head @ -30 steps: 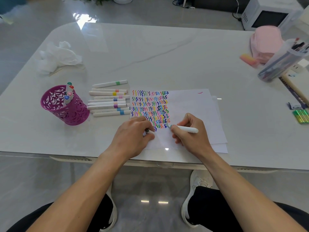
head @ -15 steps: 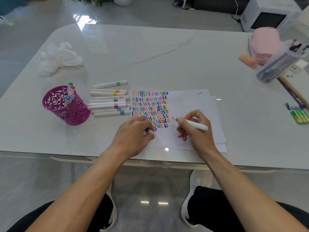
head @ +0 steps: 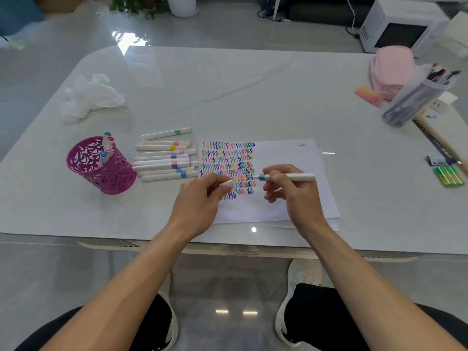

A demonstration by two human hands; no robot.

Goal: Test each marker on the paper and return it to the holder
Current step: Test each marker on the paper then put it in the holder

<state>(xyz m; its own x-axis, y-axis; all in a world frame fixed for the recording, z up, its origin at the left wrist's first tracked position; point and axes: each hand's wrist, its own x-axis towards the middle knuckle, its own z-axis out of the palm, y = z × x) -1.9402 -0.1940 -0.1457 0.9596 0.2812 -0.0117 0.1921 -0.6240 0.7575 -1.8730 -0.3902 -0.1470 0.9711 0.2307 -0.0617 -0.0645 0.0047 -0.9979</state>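
We see the right hand [head: 291, 196] gripping a white-barrelled marker [head: 296, 176] between the thumb and curled fingers. It is held nearly level above the paper, its uncapped teal tip pointing left toward the other hand. The left hand [head: 200, 201] has its fingers curled and pinches a small white cap [head: 226, 184] at the fingertips. It seems to be this marker's own cap, though blur leaves us unsure. The two hands are near each other but apart, and tip and cap do not touch. Both forearms reach in over the table's [head: 253, 97] near edge.

Under the hands lies the paper [head: 291, 155], a few stacked sheets by the middle of the near edge. Its left half is filled with rows of coloured zigzag strokes [head: 228, 160]. Just left of the paper, a row of capped markers [head: 164, 162] lies flat, side by side. Further left, toward the near left corner, the purple cut-out holder [head: 106, 176] stands upright with four markers [head: 107, 145] in it, coloured ends up.

A crumpled tissue [head: 88, 97] sits near the left edge. By the far right corner we find a pink pouch [head: 391, 69] and a tilted clear tub of pens [head: 420, 95].
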